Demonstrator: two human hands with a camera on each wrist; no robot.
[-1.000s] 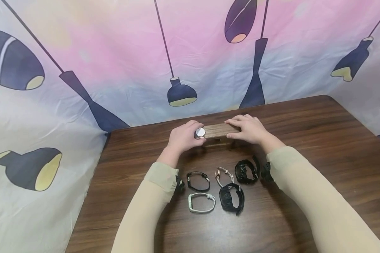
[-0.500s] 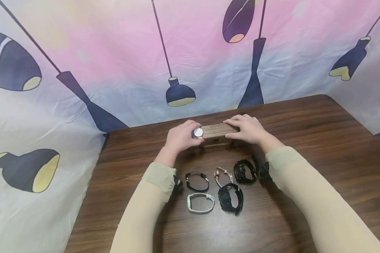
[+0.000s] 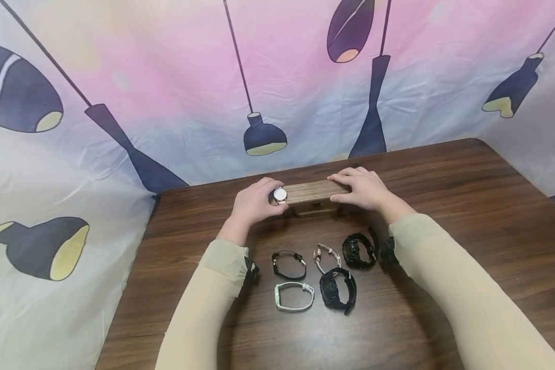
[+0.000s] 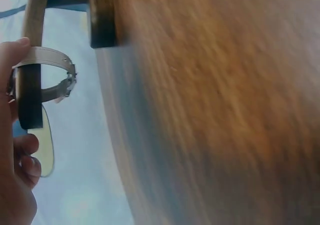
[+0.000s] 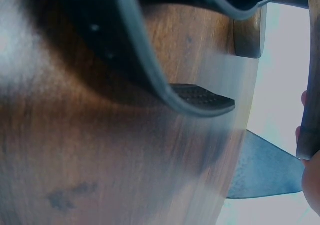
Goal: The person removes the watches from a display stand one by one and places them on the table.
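Observation:
At the far side of the table stands a wooden watch stand, a crossbar on a low base. A wristwatch with a round white dial is looped around the bar near its left end. My left hand pinches this watch between thumb and fingers. In the left wrist view its buckled pale strap hangs below the bar, whose end pokes out past it. My right hand grips the bar's right end, thumb in front and fingers behind.
Nearer me on the table lie a thin black watch, a mint-green watch, a white-strapped watch and two chunky black watches. A patterned cloth hangs behind the table.
My left hand has moved left with the watch along the bar, and more of the bar and base shows. My right hand has stayed in place.

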